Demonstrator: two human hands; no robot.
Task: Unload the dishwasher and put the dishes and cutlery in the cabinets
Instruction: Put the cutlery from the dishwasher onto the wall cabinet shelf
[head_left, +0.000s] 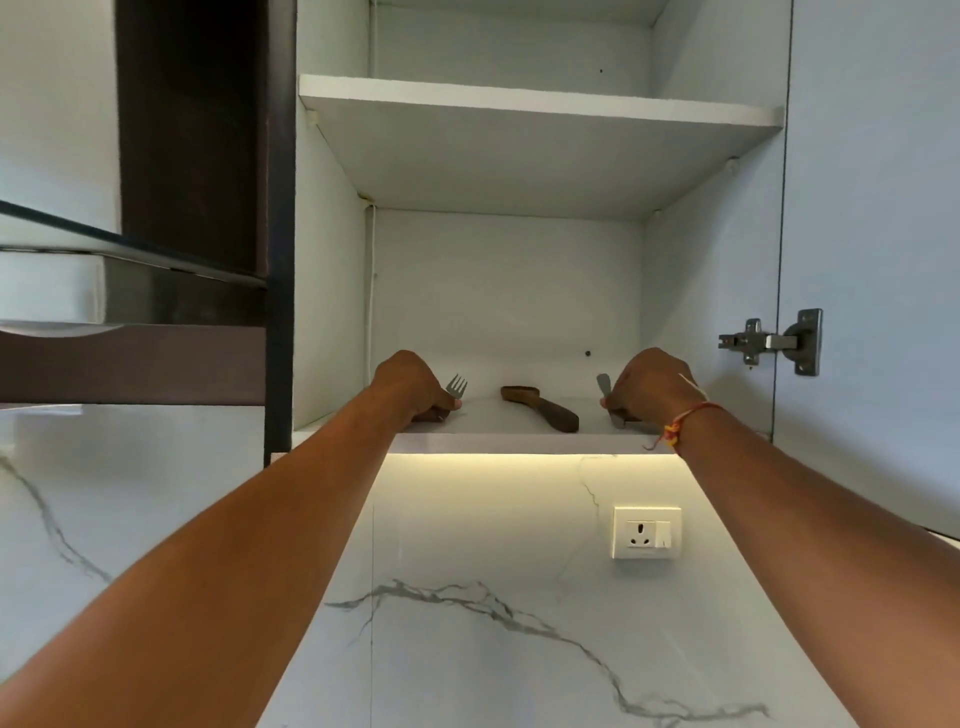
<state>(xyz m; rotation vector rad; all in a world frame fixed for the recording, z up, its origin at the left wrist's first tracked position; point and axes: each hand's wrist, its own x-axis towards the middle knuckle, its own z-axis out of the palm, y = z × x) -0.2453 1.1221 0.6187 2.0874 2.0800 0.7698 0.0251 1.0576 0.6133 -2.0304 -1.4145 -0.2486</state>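
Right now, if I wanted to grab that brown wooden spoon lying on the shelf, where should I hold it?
Take the wooden spoon by its handle, the thicker dark end nearest the shelf's front edge. It lies flat and slanted, bowl toward the back, so the handle probably comes first to a hand reaching from the front. Come in between the left hand and right hand, grip from above.

A shiny metal fork (456, 385) and a dull grey metal utensil (605, 391) flank a dark wooden spoon (540, 407) with a worn, matt finish. The cabinet shelf (519, 439) is smooth, matt white laminate — as is the upper shelf (540, 106). The door hinge (772, 341) is bright metal. The wall (493, 623) looks like polished white marble, grey-veined — the socket (647, 532) glossy white plastic.
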